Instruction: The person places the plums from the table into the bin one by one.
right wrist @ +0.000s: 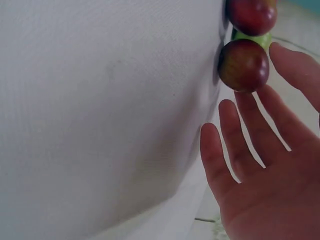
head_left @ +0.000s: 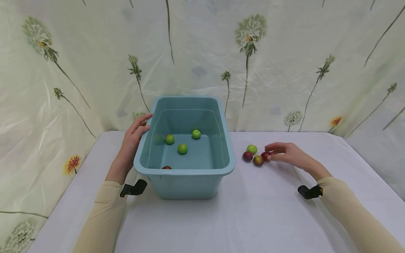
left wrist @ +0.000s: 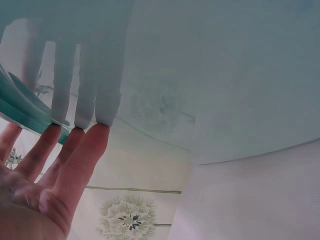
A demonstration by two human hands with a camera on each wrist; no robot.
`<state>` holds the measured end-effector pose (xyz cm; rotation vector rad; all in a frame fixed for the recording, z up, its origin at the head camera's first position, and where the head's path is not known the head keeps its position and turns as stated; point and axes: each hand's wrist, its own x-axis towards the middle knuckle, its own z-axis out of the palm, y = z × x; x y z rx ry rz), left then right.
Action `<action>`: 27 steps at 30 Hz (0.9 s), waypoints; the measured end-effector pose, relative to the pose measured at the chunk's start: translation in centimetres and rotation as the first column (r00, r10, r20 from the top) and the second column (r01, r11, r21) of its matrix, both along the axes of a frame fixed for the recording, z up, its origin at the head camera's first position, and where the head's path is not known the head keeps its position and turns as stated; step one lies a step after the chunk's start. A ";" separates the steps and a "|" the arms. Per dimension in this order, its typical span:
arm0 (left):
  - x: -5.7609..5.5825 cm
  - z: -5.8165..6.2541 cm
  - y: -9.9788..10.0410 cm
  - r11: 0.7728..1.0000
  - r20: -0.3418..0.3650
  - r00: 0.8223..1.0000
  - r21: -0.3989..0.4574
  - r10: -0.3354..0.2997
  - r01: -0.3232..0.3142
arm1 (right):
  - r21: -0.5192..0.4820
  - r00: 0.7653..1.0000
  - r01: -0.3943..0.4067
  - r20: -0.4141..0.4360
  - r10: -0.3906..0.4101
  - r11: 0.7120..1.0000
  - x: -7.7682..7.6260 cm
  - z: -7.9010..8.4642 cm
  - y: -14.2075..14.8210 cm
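Desk is topped by blue tub; tub side is touched by left grip, released, fingers extended. Right grip is poised unclenched at rightmost dark-red fruit, set on desk beside three other fruits.

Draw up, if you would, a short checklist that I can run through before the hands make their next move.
1. Blue plastic bin upright, open side up: ok.
2. Left hand at the bin: ok, fingertips against its left side.
3. Room inside: ok, three green fruits and one partly hidden reddish fruit show, with much bare floor.
4. Right hand at the rightmost dark red fruit: ok, fingers and thumb are beside it.
5. Firm grip on that fruit: not ok, the fingers are not closed around it.
6. Bin floor behind the near wall: cannot tell, the rim hides it.
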<state>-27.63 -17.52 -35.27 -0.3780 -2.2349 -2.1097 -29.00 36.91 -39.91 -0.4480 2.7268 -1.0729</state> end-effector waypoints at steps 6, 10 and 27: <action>-0.1 -0.1 0.0 1.000 -0.005 1.000 0.000 0.000 0.000 | -0.013 1.000 -0.021 0.014 0.021 1.000 -0.1 -0.2 0.0; -0.1 0.0 0.0 1.000 -0.002 1.000 -0.003 0.001 -0.001 | 0.008 1.000 -0.021 0.010 0.021 1.000 -0.2 -0.4 0.0; -0.1 -0.1 0.0 1.000 -0.012 1.000 0.004 -0.002 0.002 | 0.031 0.999 -0.013 -0.036 0.014 0.999 0.0 -0.4 -0.2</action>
